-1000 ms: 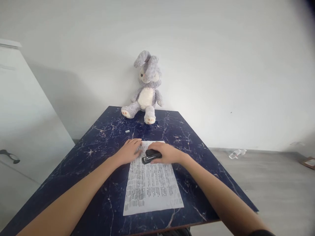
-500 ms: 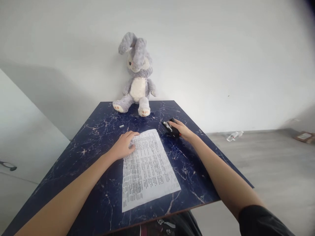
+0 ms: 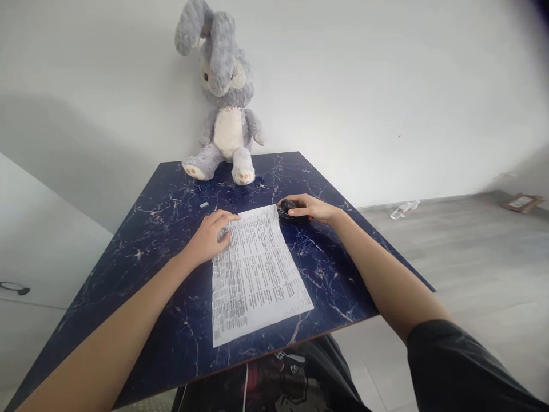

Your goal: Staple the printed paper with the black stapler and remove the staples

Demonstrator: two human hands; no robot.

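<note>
My left hand lies on the upper left edge of a printed sheet of paper, fingers stretched out and thumb apart. The sheet is flat on the table, covered in dense text. My right hand is closed around a black stapler with an orange-red bit near its rear. The stapler's front end meets the sheet's upper right corner; whether the paper is inside its jaw I cannot tell.
A grey plush rabbit sits at the back of the dark blue marbled table, against the wall. A small whitish block lies left of the sheet. On the floor at right are a clear plastic bottle and a brown package.
My right hand has brought the stapler left to the sheet's upper right corner. My left hand stays on the sheet. The camera view has shifted and tilted down a little.
</note>
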